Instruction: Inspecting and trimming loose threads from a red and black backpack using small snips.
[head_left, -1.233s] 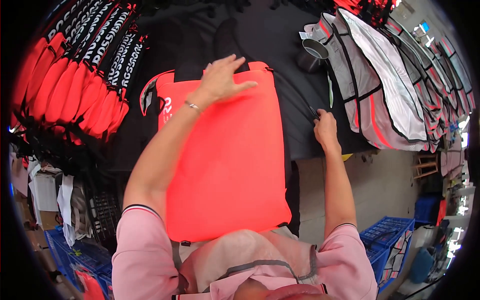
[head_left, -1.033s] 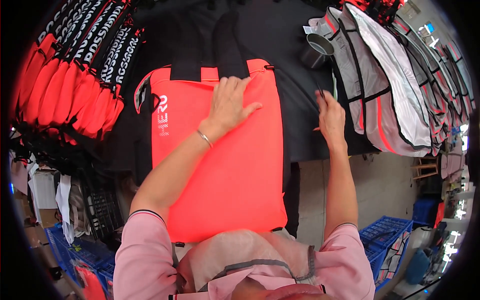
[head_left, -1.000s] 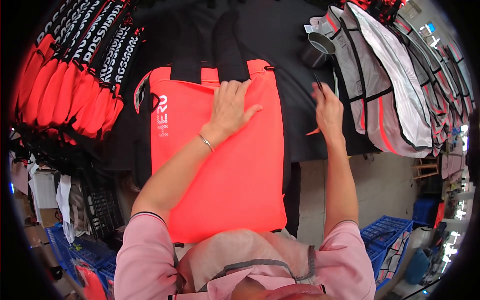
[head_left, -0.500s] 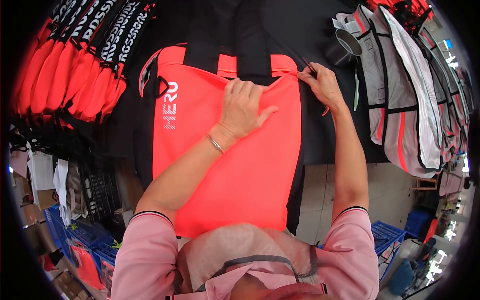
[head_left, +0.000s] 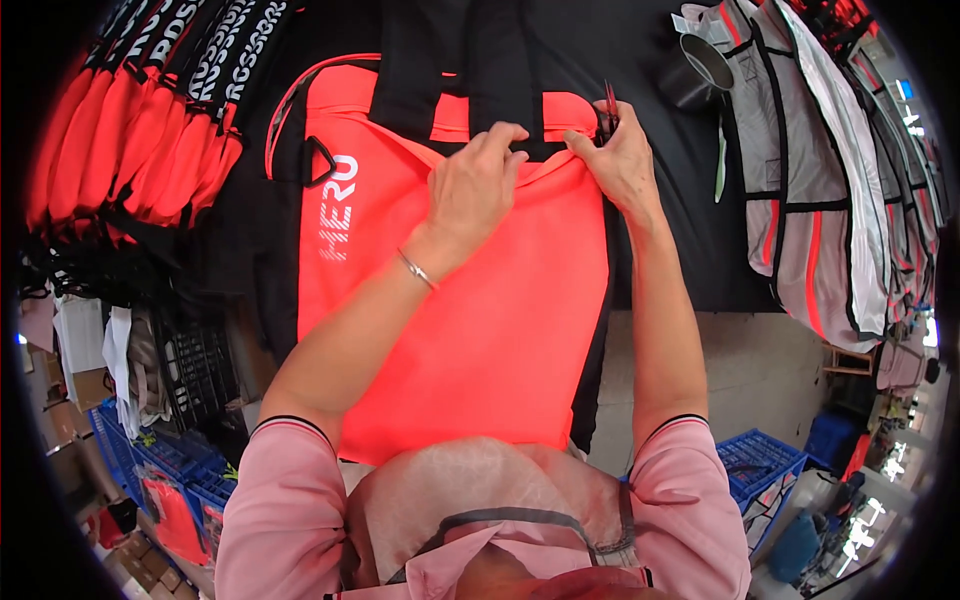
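A bright coral-red backpack [head_left: 470,320] with black shoulder straps [head_left: 500,70] lies flat before me, its upper edge loose and rumpled. My left hand [head_left: 470,190] rests on its upper middle, the fingers curled toward the thumb at the loose edge by a strap; what the fingertips pinch is partly hidden. At the upper right corner my right hand [head_left: 622,165] holds a pair of small dark thread snips [head_left: 607,112], points up. The right thumb presses the red fabric there. A black triangular loop [head_left: 319,162] sits at the upper left, beside white printing.
Black cloth [head_left: 680,240] covers the table. Several red pieces with black straps [head_left: 110,150] are stacked at left. At right lie a metal cup [head_left: 695,72], a pale green tool [head_left: 720,165] and grey panels with black edging [head_left: 810,180]. Blue crates [head_left: 755,465] stand below.
My left hand has curled from a flatter, thumb-out pose and moved slightly up. The right hand has shifted left, the snips now pointing upward. The backpack's top has shifted a little.
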